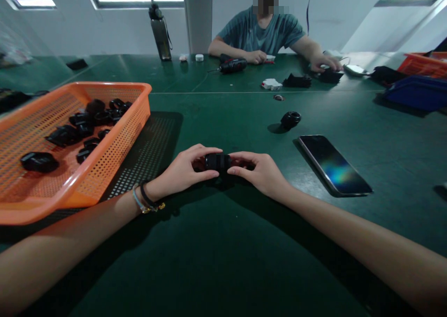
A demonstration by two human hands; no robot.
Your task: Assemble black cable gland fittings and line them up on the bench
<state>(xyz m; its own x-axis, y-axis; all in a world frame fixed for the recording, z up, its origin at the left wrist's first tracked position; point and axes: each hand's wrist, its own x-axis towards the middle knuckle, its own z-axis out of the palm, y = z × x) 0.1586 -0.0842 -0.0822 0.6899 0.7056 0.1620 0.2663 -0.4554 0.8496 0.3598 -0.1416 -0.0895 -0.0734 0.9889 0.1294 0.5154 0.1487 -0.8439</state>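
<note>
Between my two hands, just above the green table (223, 252), is a black ribbed plastic fitting (218, 162). My left hand (190, 165) grips its left end, thumb below and fingers above. On the other end, the fingers and thumb of my right hand (260, 170) are closed. Fingertips and shadow hide part of the fitting, so its exact kind is unclear. A similar black round part (291, 119) lies farther off, to the right. To my left stands an orange perforated basket (115, 165) with several black plastic parts (64, 134) in it.
A smartphone (333, 164) lies right of my hands. Across the table a person (261, 33) in a teal shirt handles a black part (331, 75). Near them are a power screwdriver (233, 65), a water bottle (160, 34), and a blue bin (417, 93) at the right.
</note>
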